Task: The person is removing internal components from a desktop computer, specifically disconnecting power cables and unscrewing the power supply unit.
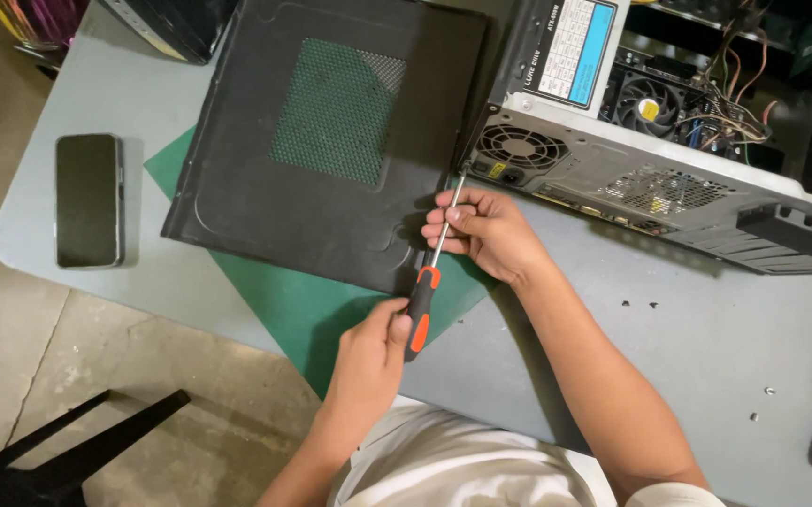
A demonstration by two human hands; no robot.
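**Screwdriver at the case's rear edge**

The left hand (373,343) grips the black-and-orange handle of a screwdriver (425,296); the right hand (481,230) pinches its thin steel shaft, tip at the grey metal computer case (669,188). A matt black side panel (331,141) with a mesh vent lies on a green mat (284,300) covering the grey worktop (688,338). A blue-and-white rectangular label (575,47) sits on the power supply.

In my left hand (373,343) I see a screwdriver (422,305) with a black-and-orange handle and silver shaft. Beyond my right hand (481,230) lies a black side panel (237,178) with a dotted mesh patch, over a green mat (284,300) on the grey table (706,329).
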